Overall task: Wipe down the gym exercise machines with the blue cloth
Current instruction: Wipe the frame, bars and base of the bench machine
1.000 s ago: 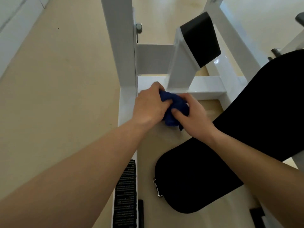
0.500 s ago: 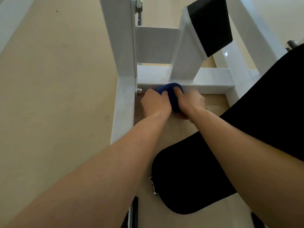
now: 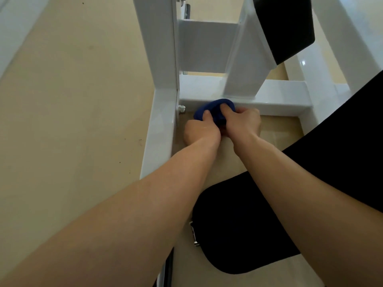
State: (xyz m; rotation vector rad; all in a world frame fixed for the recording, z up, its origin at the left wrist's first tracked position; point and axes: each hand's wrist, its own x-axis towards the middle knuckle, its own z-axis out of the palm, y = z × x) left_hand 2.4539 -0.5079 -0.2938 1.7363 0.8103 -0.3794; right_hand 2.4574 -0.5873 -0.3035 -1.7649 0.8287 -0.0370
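Note:
A bunched blue cloth (image 3: 215, 109) is pressed against the near face of the white machine's low cross beam (image 3: 279, 94), just under the slanted white post. My left hand (image 3: 202, 131) grips the cloth from the left, fingers curled over it. My right hand (image 3: 243, 123) holds it from the right, thumb and fingers on top. Both hands touch each other over the cloth. Most of the cloth is hidden under the fingers.
A white upright post (image 3: 159, 48) and floor rail (image 3: 159, 141) stand left of my hands, with a bolt (image 3: 182, 109) on the rail. Black seat pad (image 3: 244, 224) lies below my arms, another black pad (image 3: 286, 27) above. Beige floor (image 3: 72, 110) spreads left.
Both hands have carried the cloth forward and down from above the floor to the near face of the cross beam. The view has closed in on the frame.

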